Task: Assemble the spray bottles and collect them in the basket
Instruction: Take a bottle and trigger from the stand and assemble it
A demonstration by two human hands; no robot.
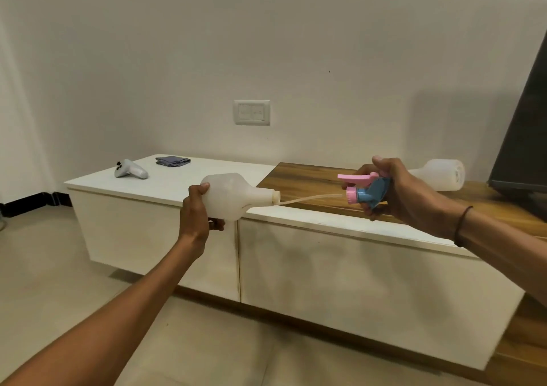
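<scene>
My left hand (196,212) grips a white translucent bottle (233,195) on its side, its open neck pointing right. My right hand (393,192) holds a blue spray head (371,193) with a pink trigger and pink collar. The head's thin dip tube (310,200) runs left, and its tip sits at the bottle's mouth. Both are held in the air in front of the cabinet. A second white bottle (441,174) lies on its side on the wooden top behind my right hand. No basket is in view.
A low white cabinet (296,255) with a wooden section (313,178) stands ahead. On its left end lie a white controller (130,171) and a folded grey cloth (173,161). A dark screen (524,137) stands at the right edge. A wall socket (252,112) is behind.
</scene>
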